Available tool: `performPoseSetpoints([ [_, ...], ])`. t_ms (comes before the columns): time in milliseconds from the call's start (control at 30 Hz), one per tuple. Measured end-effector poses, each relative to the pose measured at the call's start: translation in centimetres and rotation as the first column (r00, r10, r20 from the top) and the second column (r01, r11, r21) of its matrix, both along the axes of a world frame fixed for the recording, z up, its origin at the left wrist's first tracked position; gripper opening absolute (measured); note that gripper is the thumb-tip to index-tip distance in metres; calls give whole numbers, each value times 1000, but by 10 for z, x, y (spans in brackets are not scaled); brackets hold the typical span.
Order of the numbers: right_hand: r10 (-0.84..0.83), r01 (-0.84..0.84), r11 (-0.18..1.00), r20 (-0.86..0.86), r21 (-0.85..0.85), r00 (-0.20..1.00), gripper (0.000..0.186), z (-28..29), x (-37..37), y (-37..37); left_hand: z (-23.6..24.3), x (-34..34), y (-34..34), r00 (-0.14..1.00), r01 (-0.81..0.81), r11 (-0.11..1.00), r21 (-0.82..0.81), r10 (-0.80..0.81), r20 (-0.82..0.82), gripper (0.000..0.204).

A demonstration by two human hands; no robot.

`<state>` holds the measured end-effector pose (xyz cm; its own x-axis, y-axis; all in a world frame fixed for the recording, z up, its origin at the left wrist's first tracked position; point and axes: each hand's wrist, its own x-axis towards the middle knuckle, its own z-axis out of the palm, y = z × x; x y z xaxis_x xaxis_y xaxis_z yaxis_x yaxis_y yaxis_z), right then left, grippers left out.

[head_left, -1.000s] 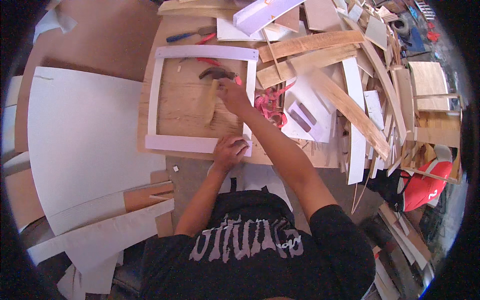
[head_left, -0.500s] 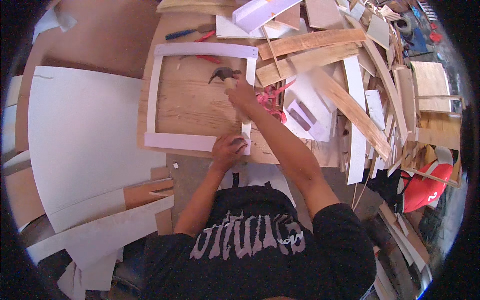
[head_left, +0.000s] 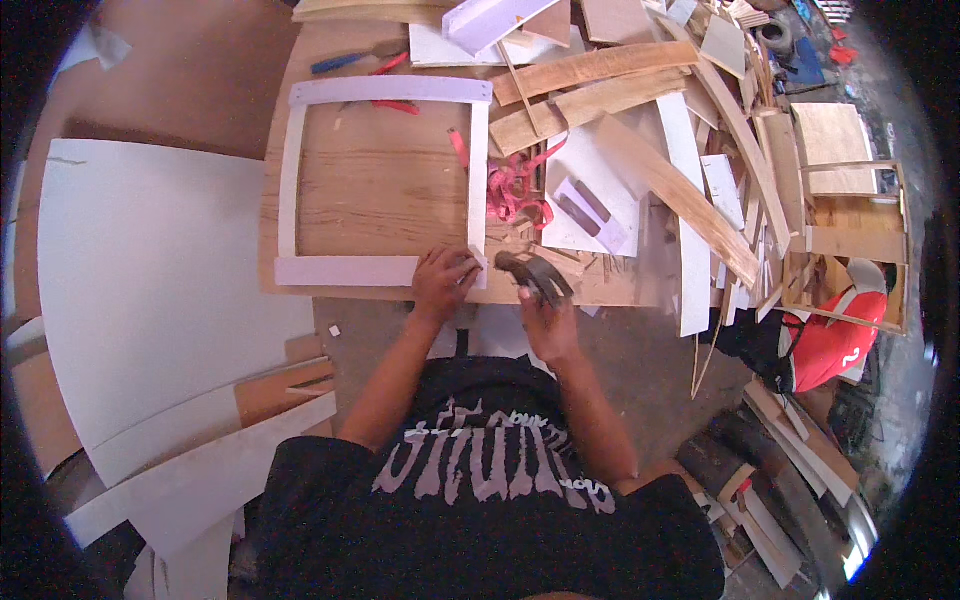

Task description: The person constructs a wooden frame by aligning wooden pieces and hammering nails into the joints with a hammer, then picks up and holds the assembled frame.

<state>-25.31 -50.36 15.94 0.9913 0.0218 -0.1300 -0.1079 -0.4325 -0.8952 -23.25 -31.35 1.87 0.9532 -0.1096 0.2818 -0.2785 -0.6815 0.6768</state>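
Observation:
A rectangular frame of pale lilac and white wooden strips (head_left: 345,271) lies flat on the plywood worktable (head_left: 590,292). At its near right corner rests my left hand (head_left: 443,286), fingers bent and pressed together on the strip. Whatever is between those fingertips is too small to make out. My right hand (head_left: 550,328) grips a claw hammer (head_left: 538,278) just right of that corner, over the table's near edge. The hammer's dark head shows, while its handle is mostly hidden by the hand.
Right of the frame lie a tangled red tape (head_left: 515,190), small wood scraps and a lilac block (head_left: 592,215). Blue-handled pliers (head_left: 345,63) and a red-handled tool (head_left: 398,106) lie behind. Boards pile up at right; a large white panel (head_left: 150,290) stands left. A person in red (head_left: 840,335) is far right.
My right hand has brought the hammer from over the frame's right side toward me, to beside the near right corner. My left hand stays at that corner. The whole view has shifted slightly.

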Motion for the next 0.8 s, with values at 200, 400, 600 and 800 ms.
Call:
performPoseSetpoints([
  [200,172,-155,858,-11,-489,985,35,-23,-20,21,6,1,-1,995,18,998,53,-24,97,12],
  [400,75,-10,943,184,-333,980,31,-18,-31,31,1,1,1,995,14,1000,-1,-14,98,12],
  [600,118,-38,892,149,-451,982,27,-33,-34,30,-9,3,5,990,39,997,72,-49,132,11],
  [800,116,-16,881,184,-472,976,27,-49,-30,34,0,6,-1,992,11,999,46,-16,124,10],
])
